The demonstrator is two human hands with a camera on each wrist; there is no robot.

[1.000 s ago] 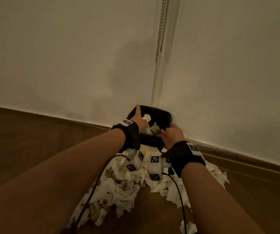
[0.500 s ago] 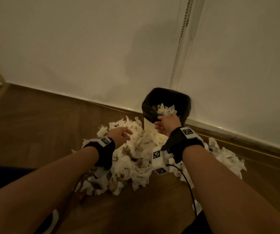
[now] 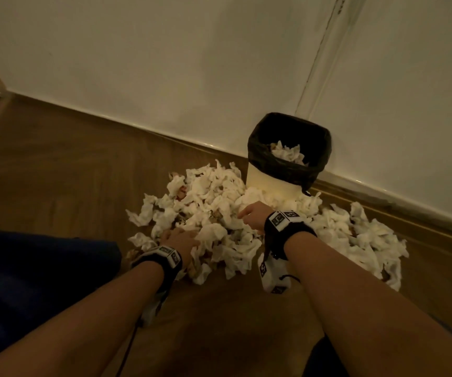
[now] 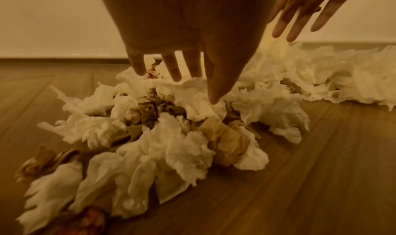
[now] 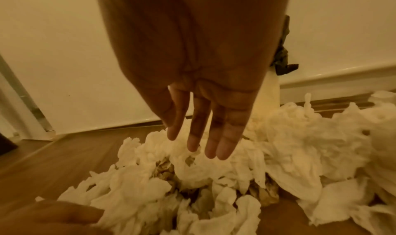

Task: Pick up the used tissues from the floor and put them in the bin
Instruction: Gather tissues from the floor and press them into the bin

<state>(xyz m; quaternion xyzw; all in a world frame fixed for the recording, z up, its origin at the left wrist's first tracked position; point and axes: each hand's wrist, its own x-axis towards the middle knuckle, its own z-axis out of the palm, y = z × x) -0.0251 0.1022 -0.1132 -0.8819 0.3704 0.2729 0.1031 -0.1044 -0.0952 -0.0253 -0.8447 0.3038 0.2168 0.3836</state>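
Note:
A big heap of crumpled white and brown tissues point(image 3: 219, 210) lies on the wooden floor in front of the bin point(image 3: 288, 156), a small white bin lined with a black bag and holding several tissues. My left hand point(image 3: 179, 238) reaches down onto the near left of the heap, fingers spread and straight, the fingertips point(image 4: 214, 99) touching a white tissue point(image 4: 193, 93). My right hand point(image 3: 250, 214) hovers over the middle of the heap, its fingers point(image 5: 214, 143) straight and empty above the tissues point(image 5: 214, 171).
The bin stands in a corner against the white wall point(image 3: 165, 63) and skirting board point(image 3: 382, 194). More tissues point(image 3: 369, 238) spread to the right of the bin. Bare wooden floor point(image 3: 56, 172) lies to the left. A dark blue garment point(image 3: 28, 281) covers the lower left.
Both hands have come down from the bin to the heap on the floor. The left hand now touches the tissues; the right has left the bin rim and hangs over the pile.

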